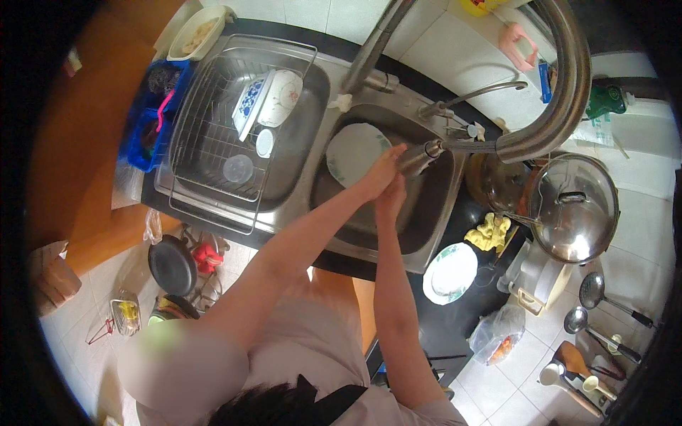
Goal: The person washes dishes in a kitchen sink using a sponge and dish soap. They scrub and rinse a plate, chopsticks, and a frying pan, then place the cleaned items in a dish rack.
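Both of my hands are together over the right basin of a stainless steel sink (433, 234), just under the spray head (418, 160) of the faucet. My left hand (382, 171) reaches across the edge of a white plate with a green leaf pattern (357, 152), which lies in the basin. Close against it is my right hand (391, 198), partly hidden by the left one. The overlapping fingers and the spray head hide whether either hand grips anything. Another patterned white plate (451, 274) rests on the black counter to the right.
A wire dish rack (213, 199) with bowls (281, 98) spans the left basin. Right of the sink are a yellow cloth (489, 232), a lidded pot (575, 207) and a plastic bag (498, 333). A blue caddy (143, 136) stands at the far left.
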Motion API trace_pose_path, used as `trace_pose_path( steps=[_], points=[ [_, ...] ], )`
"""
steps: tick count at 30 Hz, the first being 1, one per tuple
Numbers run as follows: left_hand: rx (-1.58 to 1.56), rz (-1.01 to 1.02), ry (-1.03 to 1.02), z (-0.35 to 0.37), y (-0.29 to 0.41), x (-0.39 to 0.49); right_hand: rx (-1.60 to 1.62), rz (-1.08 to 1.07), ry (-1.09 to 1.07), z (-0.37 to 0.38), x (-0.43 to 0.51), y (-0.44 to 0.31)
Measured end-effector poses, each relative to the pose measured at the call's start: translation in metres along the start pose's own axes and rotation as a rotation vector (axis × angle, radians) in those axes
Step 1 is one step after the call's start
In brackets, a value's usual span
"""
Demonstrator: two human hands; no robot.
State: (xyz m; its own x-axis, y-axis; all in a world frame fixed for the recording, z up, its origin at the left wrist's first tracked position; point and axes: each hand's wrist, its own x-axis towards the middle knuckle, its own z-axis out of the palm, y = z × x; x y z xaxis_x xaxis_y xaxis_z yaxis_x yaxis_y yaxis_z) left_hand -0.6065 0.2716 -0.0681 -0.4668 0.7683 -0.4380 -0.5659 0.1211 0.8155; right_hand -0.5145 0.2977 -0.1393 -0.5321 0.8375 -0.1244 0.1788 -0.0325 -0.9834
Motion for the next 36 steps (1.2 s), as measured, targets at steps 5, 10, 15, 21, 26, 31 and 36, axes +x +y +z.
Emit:
trace_pose_path(
  steps=[5, 10, 15, 21, 26, 31, 36],
  points=[
    [0.287, 0.241, -0.227, -0.016, -0.002, 0.007, -0.597, -0.194, -0.084, -0.014, 0.009, -0.002],
    [0.190, 0.284, -0.169, -0.024, -0.010, 0.014, -0.358, -0.036, -0.026, -0.002, -0.002, -0.042],
    [0.185, 0.157, -0.130, -0.016, 0.015, -0.001, -0.205, -0.013, -0.079, -0.006, -0.017, -0.073],
    [0.320, 0.341, -0.032, -0.015, 0.005, 0.003, -0.302, -0.137, -0.065, -0.011, -0.014, -0.077],
    [0.181, 0.137, -0.200, -0.020, 0.021, 0.006, -0.125, -0.063, -0.097, -0.013, -0.007, -0.065],
    [0.145, 0.174, -0.427, -0.038, 0.030, 0.011, 0.066, 0.069, -0.128, -0.016, -0.006, -0.066],
    [0.224, 0.153, -0.392, -0.042, 0.028, 0.013, 0.073, 0.216, -0.173, -0.020, -0.004, -0.078]
  ],
)
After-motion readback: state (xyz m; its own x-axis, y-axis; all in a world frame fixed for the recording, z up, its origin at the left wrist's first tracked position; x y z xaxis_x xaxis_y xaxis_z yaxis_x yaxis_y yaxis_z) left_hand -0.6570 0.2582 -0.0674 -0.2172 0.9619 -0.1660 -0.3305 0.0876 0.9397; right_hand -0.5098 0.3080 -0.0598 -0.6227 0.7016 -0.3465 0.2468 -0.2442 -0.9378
